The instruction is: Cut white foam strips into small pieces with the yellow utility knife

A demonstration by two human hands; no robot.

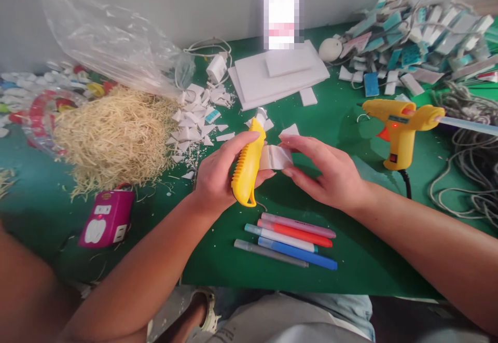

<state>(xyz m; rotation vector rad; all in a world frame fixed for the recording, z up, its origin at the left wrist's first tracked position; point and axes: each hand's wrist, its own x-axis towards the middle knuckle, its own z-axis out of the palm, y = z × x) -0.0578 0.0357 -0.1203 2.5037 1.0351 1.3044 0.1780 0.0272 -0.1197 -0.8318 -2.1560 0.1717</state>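
My left hand point(218, 169) is closed around a yellow utility knife point(249, 164) with a ribbed handle, its metal tip pointing away from me. Beside the knife, between both hands, is a small white foam piece point(277, 157) with a groove or fold across it. The thumb and fingers of my right hand point(324, 172) pinch the right side of this piece. My left fingertips reach under its left end; their contact is partly hidden. Just beyond the hands lie white foam scraps point(194, 120).
Several markers point(295, 234) lie near the front edge. At right stands a yellow glue gun point(400, 130), before tangled grey cords point(467, 161) and piled foam pieces point(420, 42). Foam sheets point(252, 81) lie behind. Straw point(116, 135) and a magenta power adapter point(107, 218) are at left.
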